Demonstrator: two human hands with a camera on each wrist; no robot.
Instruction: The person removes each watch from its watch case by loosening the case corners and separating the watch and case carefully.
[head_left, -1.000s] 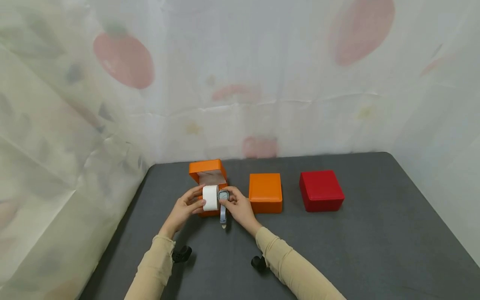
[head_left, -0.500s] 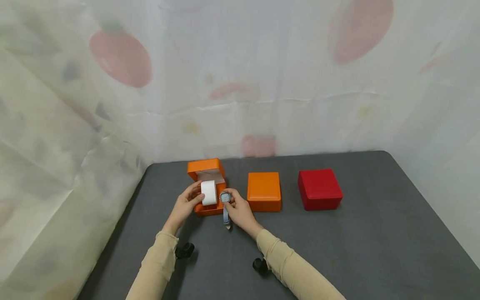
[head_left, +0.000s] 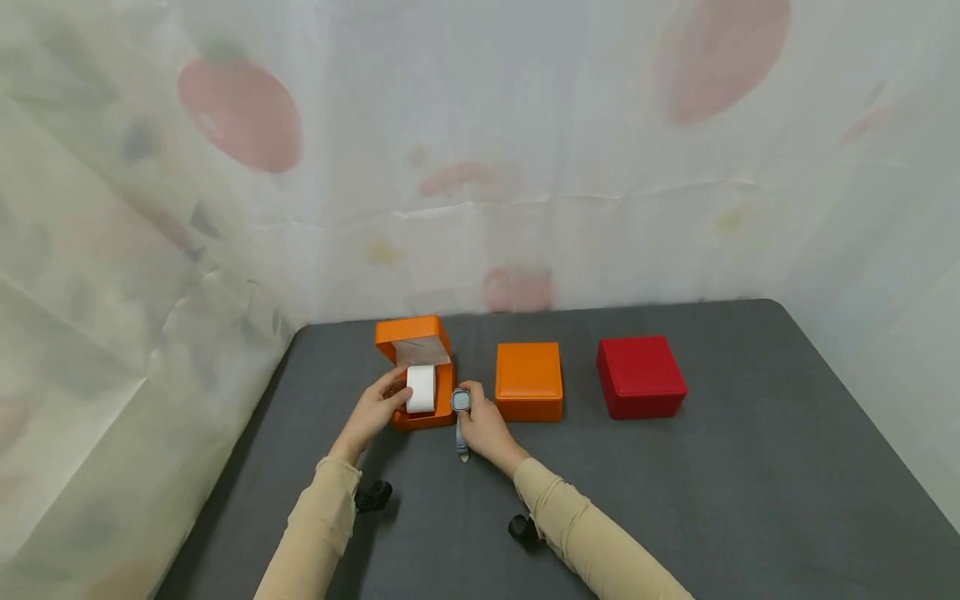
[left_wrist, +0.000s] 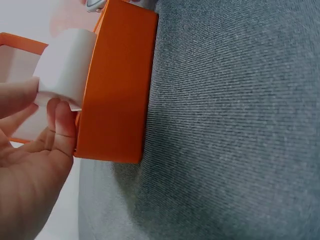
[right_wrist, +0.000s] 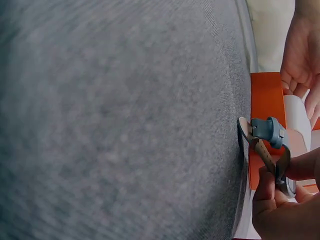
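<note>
Pinching white rounded cushion (head_left: 422,389), partly inside open orange box (left_wrist: 117,85) near far left corner of table (head_left: 675,500), with left hand (head_left: 372,412); gripping blue-strapped wristwatch (head_left: 461,400) with right hand (head_left: 485,427), just beside box.

Looks forward and down from the head, well back, over table (head_left: 712,500) and curtain (head_left: 600,150). From left wrist, turned sideways, looks close past left hand (left_wrist: 32,165) at open orange box (left_wrist: 117,85). From right wrist, turned the opposite way, looks close past right hand (right_wrist: 290,215) at the same box, shared by all three.
</note>
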